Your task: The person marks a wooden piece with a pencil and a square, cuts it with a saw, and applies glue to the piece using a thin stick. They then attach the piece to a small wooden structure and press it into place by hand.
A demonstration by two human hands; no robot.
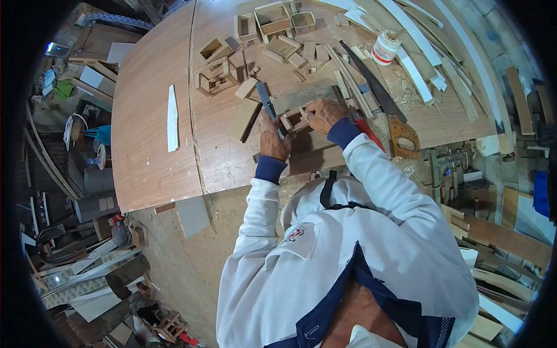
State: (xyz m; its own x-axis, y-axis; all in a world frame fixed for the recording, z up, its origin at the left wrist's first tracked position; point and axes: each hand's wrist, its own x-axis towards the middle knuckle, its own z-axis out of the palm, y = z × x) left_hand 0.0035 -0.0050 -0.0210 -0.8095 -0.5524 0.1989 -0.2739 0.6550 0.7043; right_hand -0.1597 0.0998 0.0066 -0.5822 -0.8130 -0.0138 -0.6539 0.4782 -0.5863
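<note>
My left hand (274, 143), at the table's front edge, is closed around the lower end of a long, narrow blue-grey bar-shaped tool (266, 97). Right beside it is a small open wooden box frame (295, 120), standing over a board. My right hand (326, 116) grips the frame's right side, fingers closed at its edge. Part of the frame is hidden behind my hands. Left of the tool lies a wooden block (245, 119) with a dark edge.
More small wooden boxes (274, 18) and offcuts lie farther back on the table (151, 75). A handsaw (404, 139) rests at the right, its handle near the front edge. A white tub (386, 48) and long strips (415, 75) stand beyond it. A pale wedge-shaped strip (173, 119) lies left.
</note>
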